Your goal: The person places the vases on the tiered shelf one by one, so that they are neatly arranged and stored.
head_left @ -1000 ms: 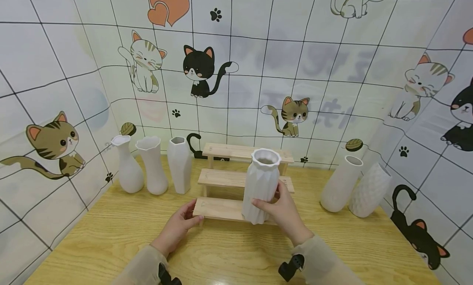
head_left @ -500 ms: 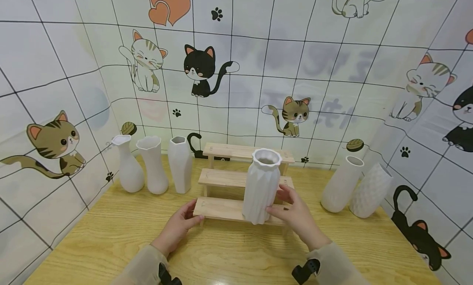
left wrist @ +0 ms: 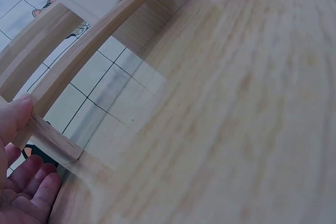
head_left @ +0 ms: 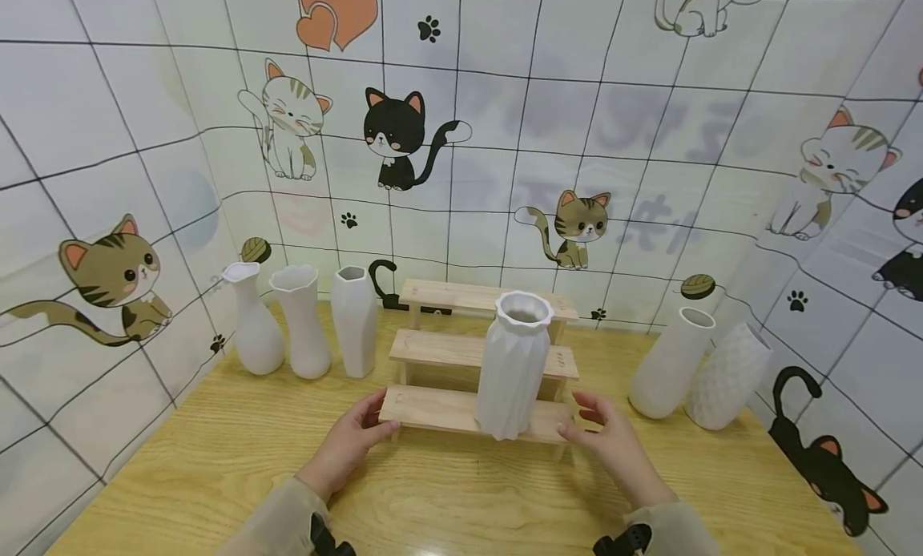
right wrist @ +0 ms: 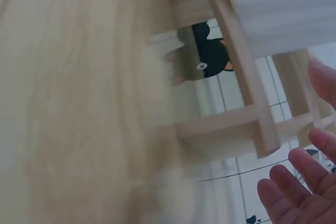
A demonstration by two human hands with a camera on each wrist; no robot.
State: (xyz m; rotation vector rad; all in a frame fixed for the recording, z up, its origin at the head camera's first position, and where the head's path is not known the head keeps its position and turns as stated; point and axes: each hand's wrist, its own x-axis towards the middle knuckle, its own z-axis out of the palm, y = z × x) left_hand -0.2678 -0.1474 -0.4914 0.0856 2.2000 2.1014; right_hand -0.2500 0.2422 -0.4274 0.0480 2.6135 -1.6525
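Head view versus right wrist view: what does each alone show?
Only the head view shows the left hand at the left end of the wooden shelf, three white vases to the left and two to the right.

Only the right wrist view shows a dark printed cat's head beneath the lowest step.

Both show the shelf, the ribbed vase, the right hand and the tabletop.

Bright, even head view, small glare low on the tabletop (head_left: 447,508); dimmer wrist views, hazy, softly blurred
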